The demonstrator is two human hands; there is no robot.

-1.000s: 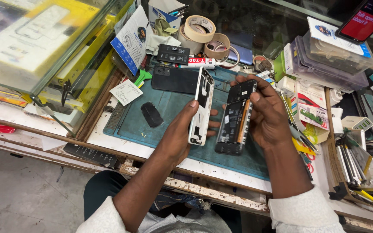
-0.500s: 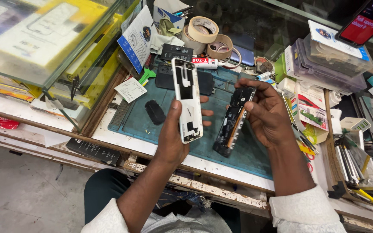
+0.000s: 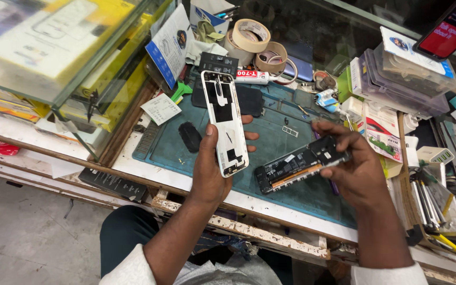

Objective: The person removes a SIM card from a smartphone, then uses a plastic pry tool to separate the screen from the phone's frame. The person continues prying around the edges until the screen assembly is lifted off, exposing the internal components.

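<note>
White plastic back cover [image 3: 225,122] sat gripped in my left hand [image 3: 209,169], already separated, while my right hand [image 3: 352,169] pinched the black opened phone body [image 3: 299,164] above the teal mat [image 3: 291,132], insides untouched.

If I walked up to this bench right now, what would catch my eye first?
Most likely the opened phone, split between two hands above the teal work mat: the left hand holds up its white back cover, inner side showing, and the right hand grips the dark phone body with its insides exposed. Behind them, rolls of tape sit at the mat's far edge.
</note>
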